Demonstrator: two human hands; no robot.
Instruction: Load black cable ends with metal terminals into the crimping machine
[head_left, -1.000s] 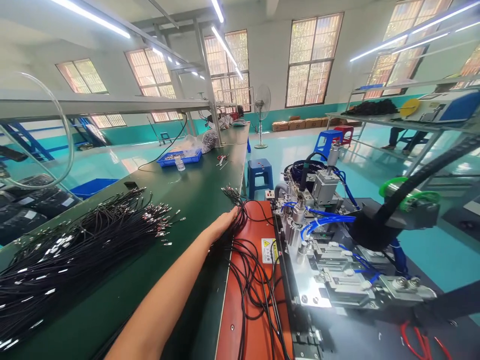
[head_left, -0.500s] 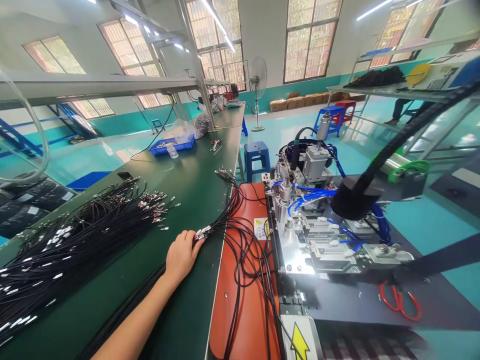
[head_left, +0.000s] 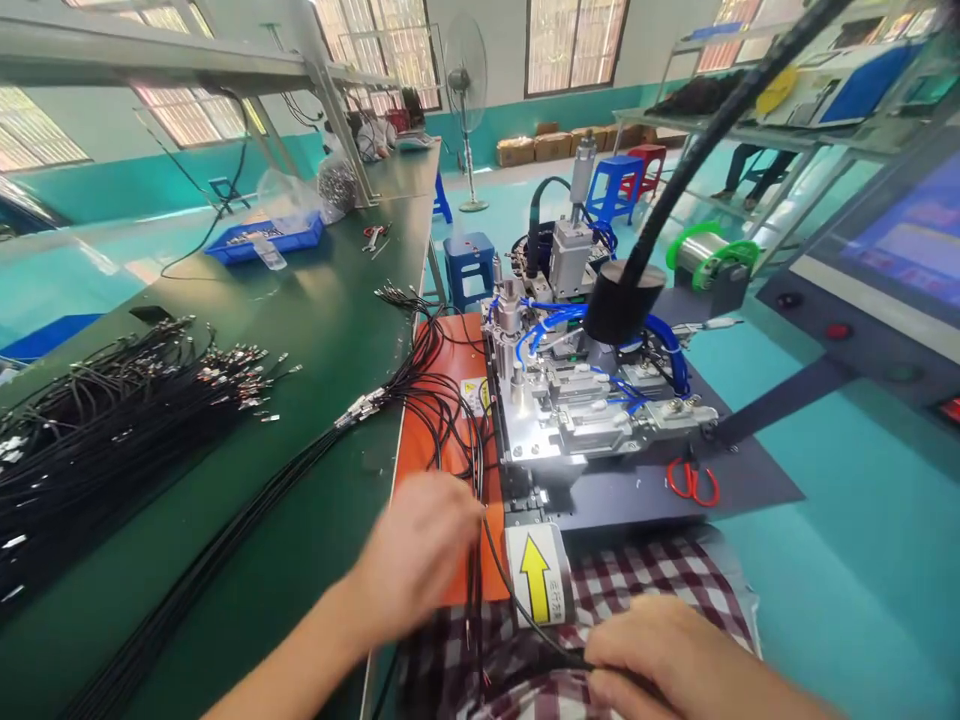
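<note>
My left hand (head_left: 424,550), blurred by motion, is over the orange panel (head_left: 439,355). Its curled fingertips lie by the loose black cables (head_left: 478,455); I cannot tell whether they grip one. At the lower right my right hand (head_left: 667,655) is closed around a black cable (head_left: 536,625) that runs down from those loose cables. On the green bench a bundle of black cables (head_left: 247,515) lies lengthwise, its pale connector ends (head_left: 364,407) meeting the cables on the orange panel. A large pile of black cables (head_left: 112,460) with silvery tips is at the left.
A machine with metal fixtures and blue air tubes (head_left: 562,320) stands right of the orange panel. Red-handled scissors (head_left: 691,482) lie on its base. A screen console (head_left: 885,240) stands at right. A blue tray (head_left: 262,238) sits farther along the bench. Checked cloth (head_left: 660,570) covers the lap.
My left hand has left the connector ends and moved right and toward me, over the orange panel. My right hand has come into view holding a cable. The view has turned right and down.
</note>
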